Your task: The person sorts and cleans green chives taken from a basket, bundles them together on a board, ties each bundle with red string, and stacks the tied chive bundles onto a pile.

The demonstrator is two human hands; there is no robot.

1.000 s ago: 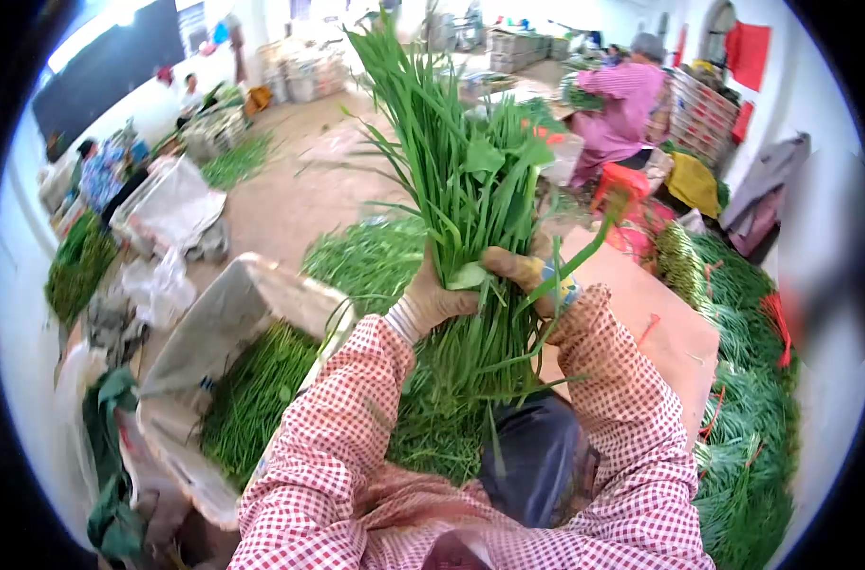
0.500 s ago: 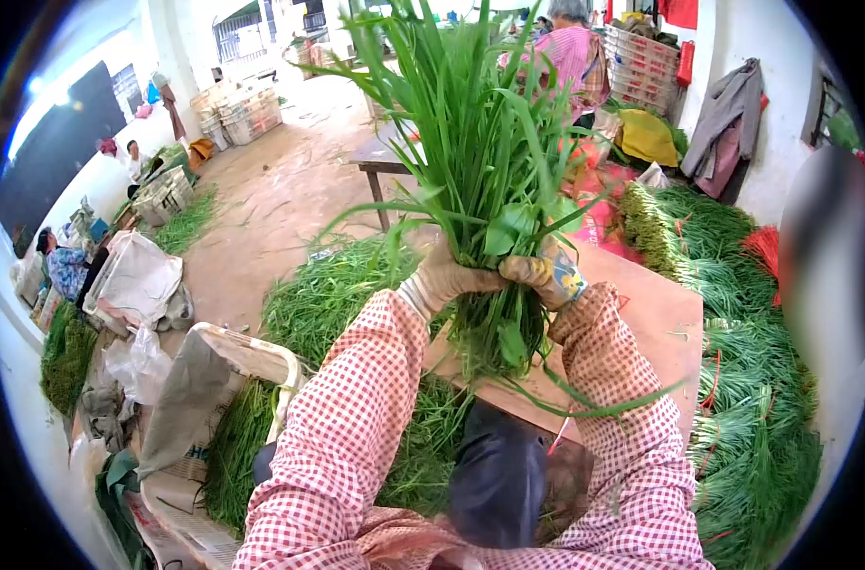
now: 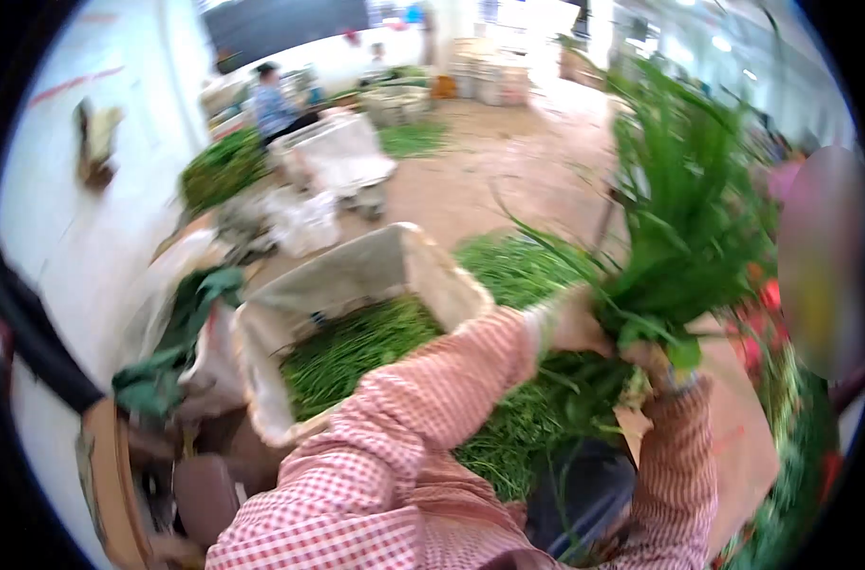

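Green bunch (image 3: 684, 223) is blurred and partly hides the left hand (image 3: 579, 323).

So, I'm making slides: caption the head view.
Left hand and right hand grip a leafy bunch near a crate of greens.

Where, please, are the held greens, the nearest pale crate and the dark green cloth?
Held greens (image 3: 684, 233), head view: middle of the leaves.
Nearest pale crate (image 3: 352, 274), head view: its inner far wall.
Dark green cloth (image 3: 157, 383), head view: its lower folds.

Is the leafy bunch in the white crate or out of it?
Out: the left hand and right hand hold the leafy bunch to the right of the white crate, where other cut greens lie.
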